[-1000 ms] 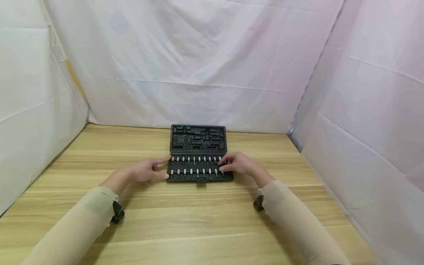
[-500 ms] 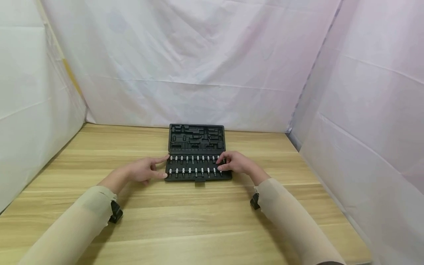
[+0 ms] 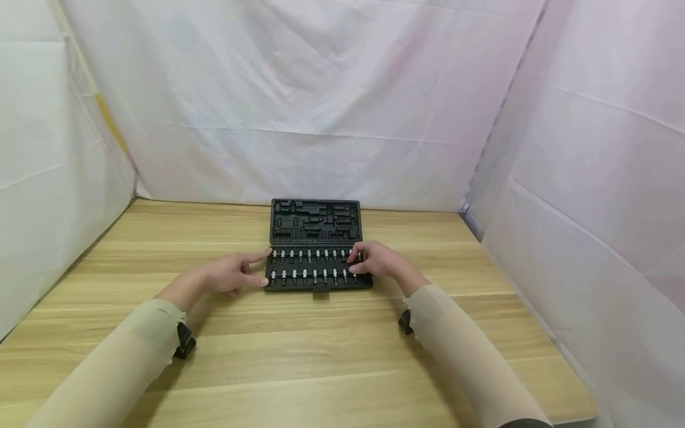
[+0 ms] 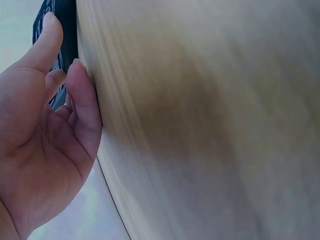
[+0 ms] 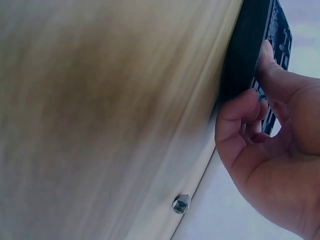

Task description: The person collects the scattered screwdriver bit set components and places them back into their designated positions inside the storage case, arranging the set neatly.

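A black bit socket case (image 3: 316, 283) lies open on the table, with two rows of metal bit sockets (image 3: 315, 274) in its near half. My left hand (image 3: 227, 274) touches the case's left edge with index finger and thumb spread apart. At the right end, my right hand (image 3: 379, 261) reaches over the sockets; its index finger and thumb rest there with a gap between them. The last sockets are partly hidden by that hand. In the right wrist view the thumb lies on the case (image 5: 245, 55), while the other fingers bend beside its edge.
The raised lid (image 3: 316, 221) has moulded hollows. A small metal piece with a square hole (image 5: 181, 204) appears below the right hand in the right wrist view. White sheets (image 3: 299, 119) enclose the wooden table (image 3: 299, 356) at the back and sides.
The whole scene has shifted slightly left and up in the head view. Both hands keep nearly the same places on the case.
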Motion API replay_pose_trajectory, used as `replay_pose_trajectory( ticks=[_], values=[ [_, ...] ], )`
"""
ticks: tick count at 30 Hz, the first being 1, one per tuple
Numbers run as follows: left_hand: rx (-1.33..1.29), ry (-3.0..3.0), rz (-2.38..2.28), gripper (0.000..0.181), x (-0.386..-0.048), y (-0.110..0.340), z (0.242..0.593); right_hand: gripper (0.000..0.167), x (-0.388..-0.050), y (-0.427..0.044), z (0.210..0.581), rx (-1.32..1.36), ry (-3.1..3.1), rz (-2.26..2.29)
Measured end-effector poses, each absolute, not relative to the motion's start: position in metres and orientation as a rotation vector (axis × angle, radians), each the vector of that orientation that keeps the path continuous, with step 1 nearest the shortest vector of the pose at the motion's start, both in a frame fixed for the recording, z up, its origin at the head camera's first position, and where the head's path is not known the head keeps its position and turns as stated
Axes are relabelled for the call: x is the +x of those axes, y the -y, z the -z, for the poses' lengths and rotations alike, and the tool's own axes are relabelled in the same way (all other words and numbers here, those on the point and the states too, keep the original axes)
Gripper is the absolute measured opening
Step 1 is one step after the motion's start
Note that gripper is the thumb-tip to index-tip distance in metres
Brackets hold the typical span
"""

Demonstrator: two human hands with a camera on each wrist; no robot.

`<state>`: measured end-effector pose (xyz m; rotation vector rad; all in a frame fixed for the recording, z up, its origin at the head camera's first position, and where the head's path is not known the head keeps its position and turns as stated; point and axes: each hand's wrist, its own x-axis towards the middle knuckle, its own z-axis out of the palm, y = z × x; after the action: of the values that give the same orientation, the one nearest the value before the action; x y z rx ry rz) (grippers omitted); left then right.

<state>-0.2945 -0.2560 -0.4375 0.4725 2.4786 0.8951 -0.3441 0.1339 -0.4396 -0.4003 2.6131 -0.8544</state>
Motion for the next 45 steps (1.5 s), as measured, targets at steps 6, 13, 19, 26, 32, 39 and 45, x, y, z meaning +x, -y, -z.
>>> replay_pose_trajectory(
  ticks=[6, 13, 19, 26, 32, 39, 45],
  values=[
    [0.493, -2.484, -0.901, 0.094, -0.295, 0.258, 0.439, 0.015, -0.345, -0.126, 0.437, -0.434, -2.672, 0.748],
    [0.481, -2.485, -0.901, 0.094, -0.293, 0.259, 0.437, 0.015, -0.347, -0.124, 0.437, -0.437, -2.672, 0.751],
    [0.481, -2.484, -0.907, 0.094, -0.292, 0.258, 0.438, 0.017, -0.347, -0.131, 0.441, -0.482, -2.683, 0.814],
    [0.501, -2.475, -0.919, 0.094, -0.292, 0.257, 0.440, 0.019, -0.342, -0.137, 0.443, -0.493, -2.671, 0.844],
    [0.489, -2.473, -0.918, 0.094, -0.292, 0.257, 0.439, 0.021, -0.340, -0.140, 0.443, -0.541, -2.688, 0.791],
    [0.489, -2.483, -0.901, 0.094, -0.295, 0.257, 0.441, 0.018, -0.340, -0.144, 0.446, -0.504, -2.667, 0.862],
    [0.483, -2.480, -0.905, 0.093, -0.295, 0.257, 0.440, 0.016, -0.342, -0.143, 0.446, -0.489, -2.656, 0.884]
  ],
)
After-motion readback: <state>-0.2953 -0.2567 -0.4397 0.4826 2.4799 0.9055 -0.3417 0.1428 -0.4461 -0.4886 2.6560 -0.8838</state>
